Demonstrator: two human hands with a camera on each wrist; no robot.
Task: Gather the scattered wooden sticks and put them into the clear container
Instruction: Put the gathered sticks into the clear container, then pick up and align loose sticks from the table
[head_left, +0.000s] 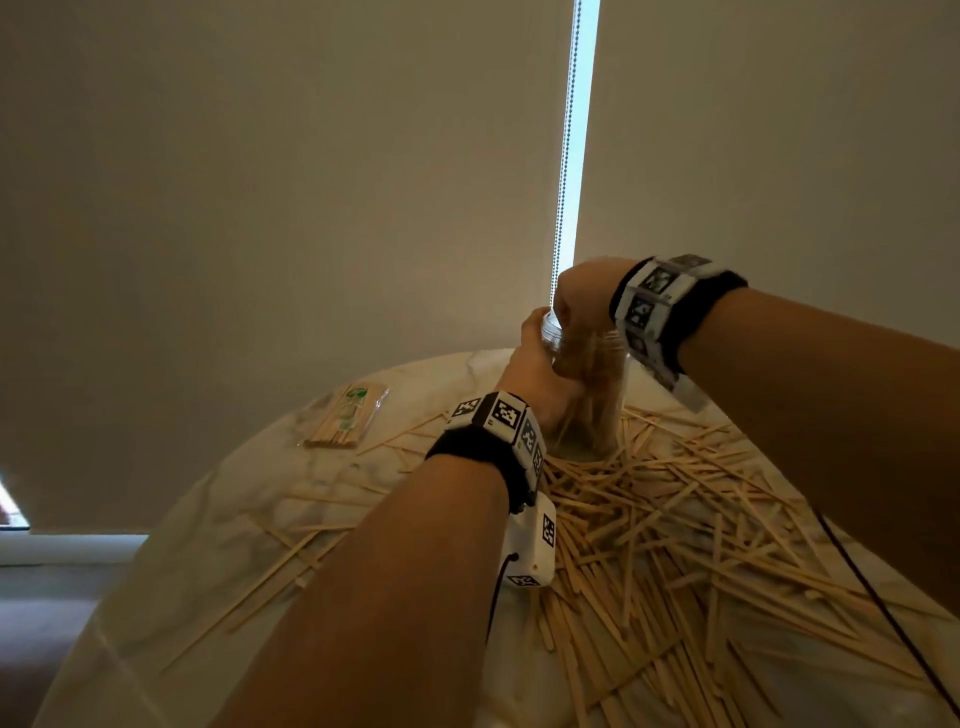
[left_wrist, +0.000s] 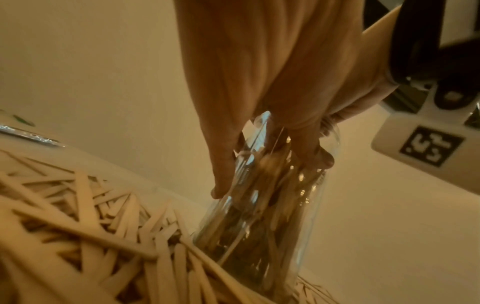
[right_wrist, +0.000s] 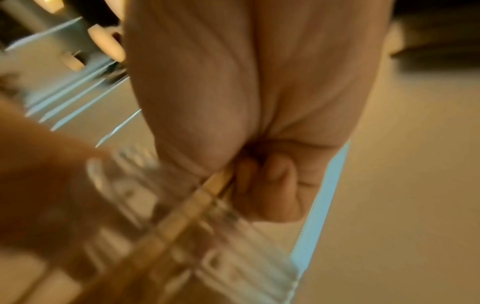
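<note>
On the round, pale worktop (head_left: 218, 509) a broad heap of scattered wooden sticks (head_left: 675, 525) covers the near and right part, lying crossed over one another. At the far edge of that heap stands the clear container (head_left: 592, 405), a tall transparent jar, upright and already packed with sticks standing on end. To the left, well apart from the heap, lies a clear packet (head_left: 347, 415) with green print and a small bundle of sticks inside.

The left hand (head_left: 535, 371) wraps the jar's upper half, its grip closed round the wall just under the neck, fingers (left_wrist: 223, 164) stretched down the side. The right hand (head_left: 582, 293) sits directly over the jar's mouth, fingers curled into a narrow grip that pinches a thin bundle of sticks (right_wrist: 197, 197) whose lower ends reach down into the opening. The right wrist view is blurred. Both wrists wear black bands with square printed markers.
</note>
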